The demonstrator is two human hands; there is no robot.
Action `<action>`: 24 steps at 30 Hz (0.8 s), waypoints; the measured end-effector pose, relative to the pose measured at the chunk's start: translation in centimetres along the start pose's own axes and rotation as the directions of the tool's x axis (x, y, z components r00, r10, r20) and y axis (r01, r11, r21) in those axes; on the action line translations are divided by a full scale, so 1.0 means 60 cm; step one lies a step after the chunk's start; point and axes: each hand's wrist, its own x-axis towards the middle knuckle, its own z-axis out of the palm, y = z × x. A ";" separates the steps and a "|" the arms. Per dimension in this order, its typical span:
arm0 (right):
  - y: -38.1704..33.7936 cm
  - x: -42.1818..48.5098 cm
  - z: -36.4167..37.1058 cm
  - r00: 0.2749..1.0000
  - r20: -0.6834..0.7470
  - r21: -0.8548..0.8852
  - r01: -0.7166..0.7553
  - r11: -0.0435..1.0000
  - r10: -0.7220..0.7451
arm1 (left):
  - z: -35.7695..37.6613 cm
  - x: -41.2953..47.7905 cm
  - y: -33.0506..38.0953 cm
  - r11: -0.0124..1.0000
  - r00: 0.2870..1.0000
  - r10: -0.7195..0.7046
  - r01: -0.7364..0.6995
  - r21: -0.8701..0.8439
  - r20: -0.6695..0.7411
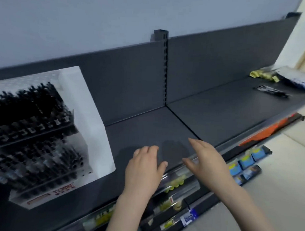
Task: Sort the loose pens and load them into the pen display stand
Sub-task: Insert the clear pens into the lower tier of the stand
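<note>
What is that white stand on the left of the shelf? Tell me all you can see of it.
The pen display stand is a white box-like rack, seemingly plastic, standing on the dark shelf at its left end against the back panel. Stepped tiers hold rows of black pens, packed close, tips blurred. A red label runs along its front base, unreadable. Neither hand touches it.
</note>
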 end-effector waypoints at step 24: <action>0.537 -0.065 -0.298 0.986 -0.142 0.012 -0.089 0.996 0.089 | 0.217 0.107 0.572 0.986 0.986 0.163 -0.161 -0.040 0.034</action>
